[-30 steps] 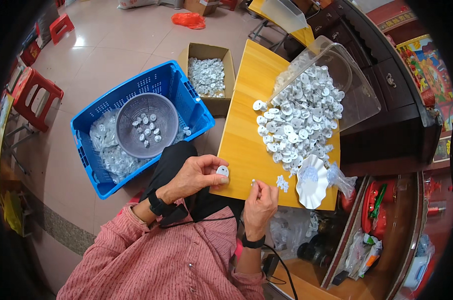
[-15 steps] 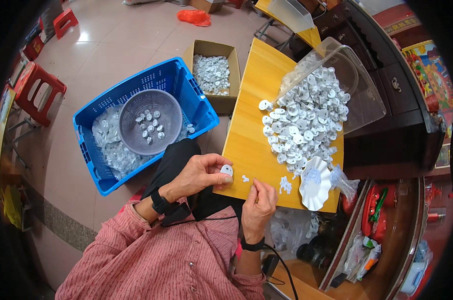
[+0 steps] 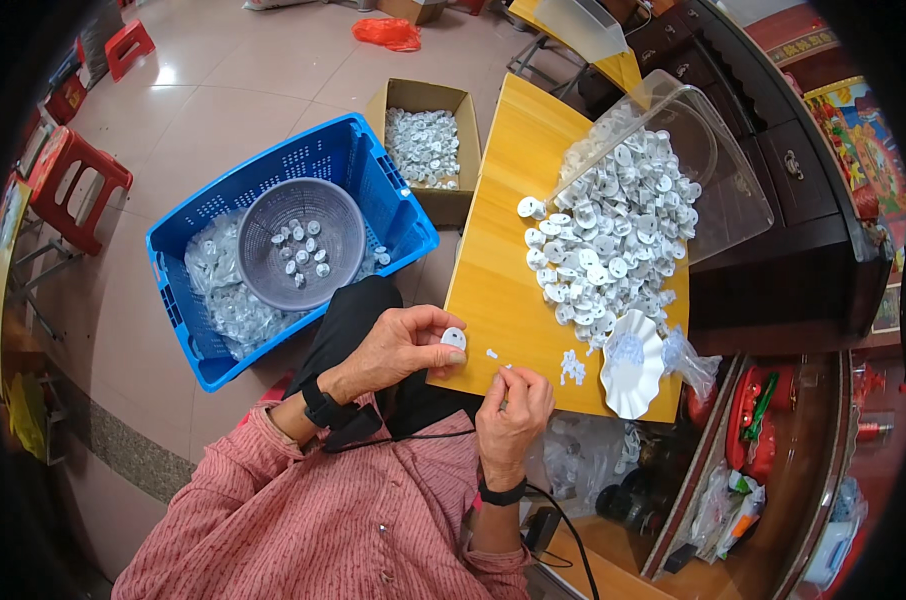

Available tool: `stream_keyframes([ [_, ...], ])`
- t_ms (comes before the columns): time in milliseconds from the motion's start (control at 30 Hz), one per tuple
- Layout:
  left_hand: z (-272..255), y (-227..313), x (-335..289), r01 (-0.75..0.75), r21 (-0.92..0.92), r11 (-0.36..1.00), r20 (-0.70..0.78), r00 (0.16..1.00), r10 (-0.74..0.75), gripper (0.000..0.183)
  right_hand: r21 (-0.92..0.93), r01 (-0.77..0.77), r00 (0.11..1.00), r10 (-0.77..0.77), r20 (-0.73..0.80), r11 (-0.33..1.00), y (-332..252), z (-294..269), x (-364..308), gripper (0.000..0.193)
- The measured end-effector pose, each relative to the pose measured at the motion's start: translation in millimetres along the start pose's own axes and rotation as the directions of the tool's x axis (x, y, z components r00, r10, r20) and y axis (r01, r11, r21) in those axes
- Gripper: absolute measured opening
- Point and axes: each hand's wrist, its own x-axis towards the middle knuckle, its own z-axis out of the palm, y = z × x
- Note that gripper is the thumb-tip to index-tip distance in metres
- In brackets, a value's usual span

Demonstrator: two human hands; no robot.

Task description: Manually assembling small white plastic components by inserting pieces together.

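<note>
My left hand [image 3: 413, 345] pinches a round white plastic disc [image 3: 453, 338] with small holes, between thumb and fingers, at the yellow table's near left edge. My right hand [image 3: 513, 405] has its thumb and index finger pressed together just above the tabletop, a tiny white plastic piece showing at the tips. Another tiny white piece [image 3: 492, 353] lies between the two hands. Right of my right hand is a small cluster of tiny white pieces [image 3: 572, 367], beside a fluted white dish [image 3: 630, 378] that holds more. A large heap of white plastic parts [image 3: 613, 240] covers the table's far right.
A clear plastic bin [image 3: 718, 170] lies tipped behind the heap. Left of the yellow table [image 3: 503, 150], a blue crate [image 3: 178, 340] holds bagged parts and a grey basket [image 3: 253, 255] with several white parts. A cardboard box [image 3: 375, 115] of parts stands behind. Red stools [image 3: 78, 185] stand far left.
My right hand has shifted slightly left, its fingertips closing by the tiny pieces; one piece now shows at the tips, apart from the other. My left hand stays with the disc.
</note>
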Motion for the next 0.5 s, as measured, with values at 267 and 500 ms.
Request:
stream_keyframes([
  [267, -3, -3, 0, 0.001, 0.044, 0.999, 0.018, 1.0, -0.002, 0.036, -0.027, 0.042, 0.998, -0.041, 0.04, 0.999, -14, 3, 6, 0.024],
  [500, -3, -1, 0, 0.002, 0.029, 1.0, 0.003, 1.0, -0.002, 0.036, -0.053, 0.144, 0.981, -0.136, 0.141, 0.988, -28, -6, 0, 0.041],
])
